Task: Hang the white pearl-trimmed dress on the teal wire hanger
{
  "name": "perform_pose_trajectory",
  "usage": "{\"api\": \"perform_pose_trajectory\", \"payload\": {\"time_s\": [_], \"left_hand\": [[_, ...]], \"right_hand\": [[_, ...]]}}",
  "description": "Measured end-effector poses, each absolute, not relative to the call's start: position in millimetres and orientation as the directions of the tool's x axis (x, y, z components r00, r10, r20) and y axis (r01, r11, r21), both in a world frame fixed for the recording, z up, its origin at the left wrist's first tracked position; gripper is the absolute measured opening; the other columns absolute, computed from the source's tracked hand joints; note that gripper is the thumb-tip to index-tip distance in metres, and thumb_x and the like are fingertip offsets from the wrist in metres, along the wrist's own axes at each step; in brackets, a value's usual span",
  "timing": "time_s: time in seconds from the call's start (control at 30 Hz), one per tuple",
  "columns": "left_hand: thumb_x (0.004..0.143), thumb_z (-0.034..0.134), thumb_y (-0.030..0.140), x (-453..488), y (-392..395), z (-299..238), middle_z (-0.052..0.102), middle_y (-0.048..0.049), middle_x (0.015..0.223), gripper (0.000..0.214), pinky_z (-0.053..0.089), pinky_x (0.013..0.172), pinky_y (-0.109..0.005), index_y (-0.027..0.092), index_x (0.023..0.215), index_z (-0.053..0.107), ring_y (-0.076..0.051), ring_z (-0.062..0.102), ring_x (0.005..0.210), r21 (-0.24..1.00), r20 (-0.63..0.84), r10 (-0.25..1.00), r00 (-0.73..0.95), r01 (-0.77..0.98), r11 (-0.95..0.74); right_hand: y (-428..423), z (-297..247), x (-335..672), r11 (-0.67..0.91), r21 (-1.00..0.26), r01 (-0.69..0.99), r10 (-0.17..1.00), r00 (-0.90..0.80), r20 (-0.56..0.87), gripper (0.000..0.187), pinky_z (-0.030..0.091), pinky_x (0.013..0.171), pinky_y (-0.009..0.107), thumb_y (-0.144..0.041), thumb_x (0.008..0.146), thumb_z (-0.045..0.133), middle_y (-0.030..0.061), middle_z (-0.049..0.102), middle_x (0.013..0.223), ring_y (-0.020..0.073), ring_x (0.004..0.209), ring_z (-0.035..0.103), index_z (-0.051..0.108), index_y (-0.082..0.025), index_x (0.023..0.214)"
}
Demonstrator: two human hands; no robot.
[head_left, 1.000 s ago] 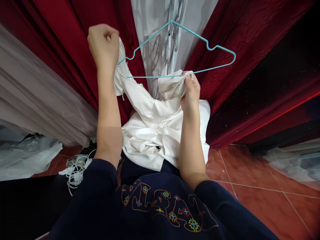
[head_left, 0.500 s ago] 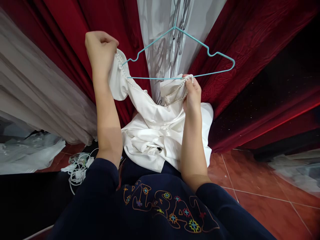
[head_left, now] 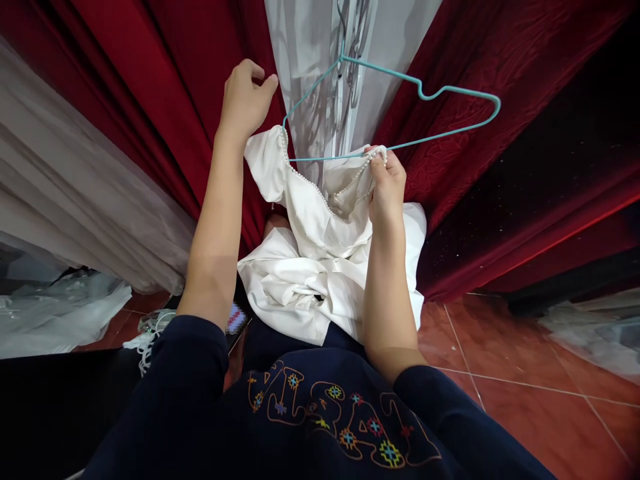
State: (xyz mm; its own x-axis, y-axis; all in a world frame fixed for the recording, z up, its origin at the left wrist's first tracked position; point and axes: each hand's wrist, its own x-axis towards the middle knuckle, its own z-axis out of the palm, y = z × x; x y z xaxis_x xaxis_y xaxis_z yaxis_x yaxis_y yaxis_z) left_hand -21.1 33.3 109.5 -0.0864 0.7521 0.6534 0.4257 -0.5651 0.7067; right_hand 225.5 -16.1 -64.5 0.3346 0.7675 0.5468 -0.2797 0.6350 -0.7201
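A white dress (head_left: pixel 320 233) with a beaded trim along its neckline lies bunched over my lap, its upper part raised. One shoulder of it hangs on the left end of a light-blue hanger (head_left: pixel 425 137). My left hand (head_left: pixel 249 93) is just above that shoulder, apart from the cloth, its fingers loosely curled and the thumb away from them. At the hanger's lower bar, my right hand (head_left: pixel 387 180) pinches the other beaded shoulder of the dress. The hanger's right end sticks out bare beyond this hand.
Dark red curtains (head_left: pixel 200 100) hang on both sides of white fabric (head_left: pixel 305 53) behind the hanger. Pale drapes (head_left: pixel 85 167) are at left, above sheer white material (head_left: pixel 65 307). White cables (head_left: pixel 145 350) lie beside my left arm. Red tiles (head_left: pixel 525 360) cover the floor.
My left hand has let go of the dress shoulder and moved right. That shoulder has shifted right onto the hanger's end, and the hanger has turned and moved. My right hand keeps its grip.
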Motion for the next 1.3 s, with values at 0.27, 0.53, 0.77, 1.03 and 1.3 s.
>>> {"api": "perform_pose_trajectory", "payload": {"time_s": [0.27, 0.53, 0.77, 1.03, 1.3], "left_hand": [[0.109, 0.058, 0.051, 2.7, -57.0, 47.2, 0.066, -0.0098, 0.066, 0.053, 0.056, 0.070, -0.039, 0.011, 0.076, 0.071, -0.022, 0.067, 0.058, 0.910, 0.154, 0.968, 0.197, 0.354, -0.217], [0.119, 0.027, 0.043, 70.4, -21.9, -21.2, 0.072, -0.0119, 0.106, 0.047, 0.061, 0.097, -0.045, 0.013, 0.107, 0.062, -0.024, 0.075, 0.117, 0.876, 0.308, 0.951, -0.011, -0.388, -0.288], [0.119, 0.029, 0.031, 79.9, -34.5, -7.3, 0.056, 0.0001, 0.086, 0.035, 0.057, 0.108, -0.036, 0.019, 0.097, 0.054, -0.012, 0.072, 0.096, 0.722, 0.341, 0.915, -0.216, -0.563, -0.402], [0.117, 0.044, 0.033, 60.0, -40.6, 1.1, 0.050, 0.0015, 0.079, 0.033, 0.055, 0.111, -0.039, 0.019, 0.087, 0.052, -0.013, 0.069, 0.088, 0.614, 0.275, 0.948, -0.163, -0.728, -0.303], [0.116, 0.046, 0.035, 53.1, -33.0, -0.3, 0.043, 0.0028, 0.075, 0.035, 0.057, 0.107, -0.037, 0.020, 0.085, 0.052, -0.011, 0.064, 0.076, 0.636, 0.300, 0.935, -0.190, -0.691, -0.345]], "right_hand": [[-14.4, -64.4, 219.3, 0.622, -0.731, -0.281, 0.775, 0.350, 0.526, 0.055, 0.061, 0.101, 0.039, -0.074, 0.078, 0.076, 0.0024, 0.075, 0.107, 0.0231, 0.122, 0.070, 0.072, -0.024, 0.100], [-17.7, -59.4, 217.8, 0.595, -0.746, -0.301, 0.796, 0.349, 0.494, 0.050, 0.061, 0.104, 0.039, -0.071, 0.077, 0.076, 0.0023, 0.076, 0.106, 0.0232, 0.130, 0.067, 0.070, -0.026, 0.098], [-43.0, -40.5, 235.3, 0.633, -0.774, -0.008, 0.711, 0.401, 0.577, 0.024, 0.060, 0.095, 0.034, -0.045, 0.090, 0.072, 0.0003, 0.077, 0.095, 0.0165, 0.097, 0.074, 0.074, -0.022, 0.094], [-52.0, -19.3, 295.1, 0.303, -0.872, 0.384, 0.538, 0.687, 0.489, 0.018, 0.043, 0.069, 0.023, 0.001, 0.084, 0.060, -0.0027, 0.059, 0.072, 0.0088, 0.067, 0.052, 0.061, -0.016, 0.077], [-48.5, 3.1, 343.7, 0.169, -0.852, 0.495, 0.443, 0.734, 0.514, 0.039, 0.033, 0.061, 0.024, 0.004, 0.087, 0.056, -0.0084, 0.038, 0.062, 0.0048, 0.055, 0.035, 0.038, -0.022, 0.065]]}}
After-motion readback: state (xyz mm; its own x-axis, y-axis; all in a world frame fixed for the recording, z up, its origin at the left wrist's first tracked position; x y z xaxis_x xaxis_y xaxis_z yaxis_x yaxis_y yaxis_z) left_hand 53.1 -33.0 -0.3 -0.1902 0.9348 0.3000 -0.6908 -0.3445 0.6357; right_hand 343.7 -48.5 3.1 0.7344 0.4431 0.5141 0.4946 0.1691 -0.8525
